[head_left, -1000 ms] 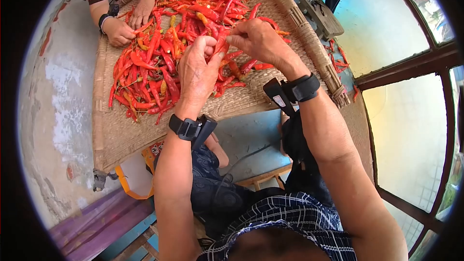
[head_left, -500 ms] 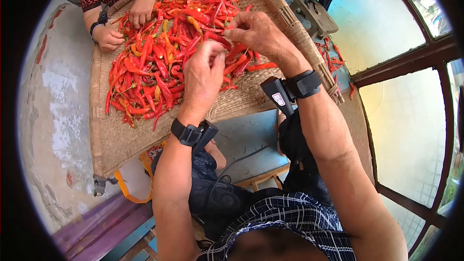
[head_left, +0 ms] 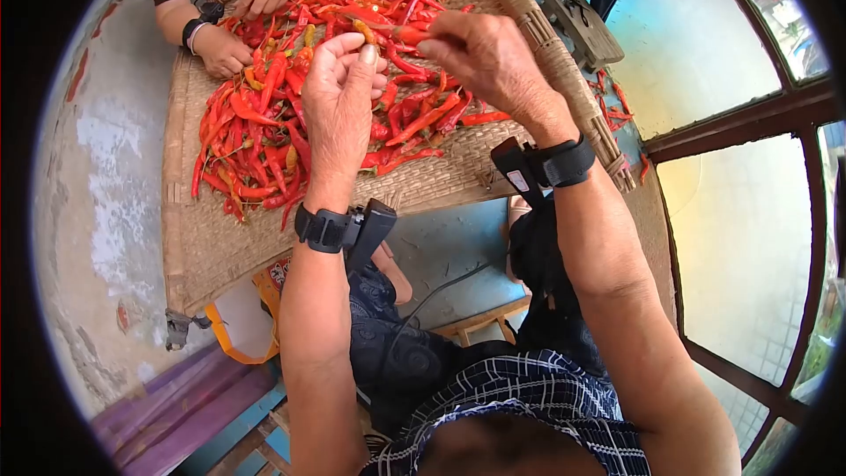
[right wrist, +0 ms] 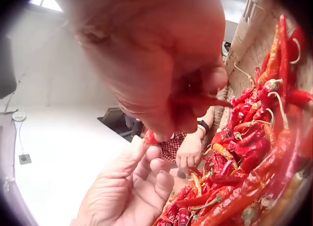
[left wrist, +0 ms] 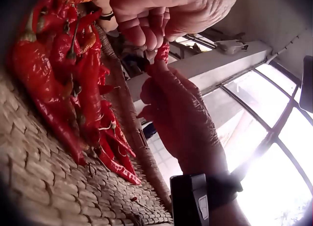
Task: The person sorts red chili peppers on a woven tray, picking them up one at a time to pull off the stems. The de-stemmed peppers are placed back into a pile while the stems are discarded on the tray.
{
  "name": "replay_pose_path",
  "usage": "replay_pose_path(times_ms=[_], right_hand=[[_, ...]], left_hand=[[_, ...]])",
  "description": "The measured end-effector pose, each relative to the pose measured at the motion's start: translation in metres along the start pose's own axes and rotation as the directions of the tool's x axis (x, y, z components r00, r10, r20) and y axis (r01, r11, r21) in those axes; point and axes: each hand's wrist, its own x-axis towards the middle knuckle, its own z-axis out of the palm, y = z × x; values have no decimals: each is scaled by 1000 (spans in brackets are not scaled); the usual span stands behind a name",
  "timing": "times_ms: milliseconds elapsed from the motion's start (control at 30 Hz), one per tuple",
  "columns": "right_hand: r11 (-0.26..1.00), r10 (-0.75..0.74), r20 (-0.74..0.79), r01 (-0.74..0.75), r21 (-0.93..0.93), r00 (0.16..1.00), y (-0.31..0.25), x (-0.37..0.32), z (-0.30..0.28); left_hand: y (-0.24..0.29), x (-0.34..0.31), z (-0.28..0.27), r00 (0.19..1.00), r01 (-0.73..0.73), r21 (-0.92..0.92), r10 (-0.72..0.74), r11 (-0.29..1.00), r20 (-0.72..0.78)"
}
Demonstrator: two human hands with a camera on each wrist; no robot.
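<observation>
My left hand is raised over the near side of a heap of red chili peppers, its thumb and index finger close together at the tips. My right hand is just to its right, pinching a red chili pepper. In the left wrist view, a short length of red chili pepper shows between the two hands' fingertips. Its red end appears at my left thumb tip in the right wrist view. Another stretch of red lies under my curled right fingers, mostly in shadow.
The heap lies on a large woven tray with a raised rim. Across it, another person's hands rest at the peppers' far left. A small wooden bench and loose peppers stand right of the tray, near the windows.
My hands were together around a red chili pepper, then parted. My left hand has since moved up and left, and my right hand now holds a red pepper. The other person's hands shifted slightly.
</observation>
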Motion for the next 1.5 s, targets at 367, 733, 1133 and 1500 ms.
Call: replay_pose_path(times_ms=[367,733,1133,1500], right_hand=[[989,-25,379,78,-124,925,12,-16,13],[754,204,-174,-268,-600,963,26,-12,-9],[942,-43,354,156,-296,934,7,-3,62],[889,171,-77,-188,-417,982,23,-3,-5]], left_hand=[[-11,-19,-13,854,-504,683,185,529,487],[4,-7,-31,986,-99,630,-9,770,166],[-14,-10,-27,922,-253,719,-64,648,382],[-18,-4,-37,944,-272,802,-16,532,330]])
